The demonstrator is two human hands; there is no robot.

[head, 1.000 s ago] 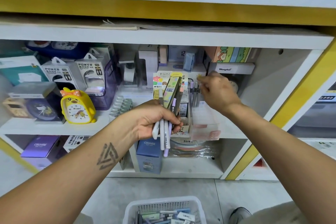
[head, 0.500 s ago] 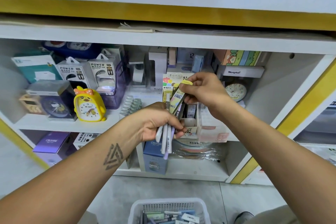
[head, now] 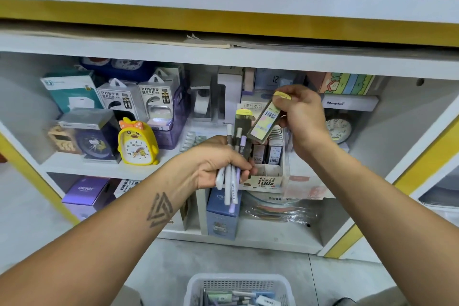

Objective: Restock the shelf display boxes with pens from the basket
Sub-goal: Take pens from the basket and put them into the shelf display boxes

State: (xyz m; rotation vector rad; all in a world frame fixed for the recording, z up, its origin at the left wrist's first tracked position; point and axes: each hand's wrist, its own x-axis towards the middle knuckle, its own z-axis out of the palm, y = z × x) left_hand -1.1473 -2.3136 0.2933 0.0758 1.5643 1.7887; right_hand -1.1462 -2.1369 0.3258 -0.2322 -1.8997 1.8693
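My left hand (head: 218, 164) grips a bundle of pens (head: 232, 184), white, grey and lilac, together with one yellow-capped lead case (head: 242, 120), in front of the middle shelf. My right hand (head: 301, 117) pinches another yellow-capped lead case (head: 267, 122), tilted, above the open display box (head: 267, 179) marked 0.7 and 100. That box stands on the shelf edge and holds several similar cases upright. The white basket (head: 238, 285) with more pens sits on the floor at the bottom.
A yellow duck alarm clock (head: 136, 143), power bank boxes (head: 139, 100) and other boxed goods fill the shelf's left side. A round clock (head: 337, 129) stands right of my right hand. A blue box (head: 222, 216) stands on the lower shelf. A yellow upright (head: 419, 164) bounds the shelf at right.
My right hand came back from the shelf, took one yellow-capped case from the bundle in my left hand and lifted it up to the right. The camera moved closer.
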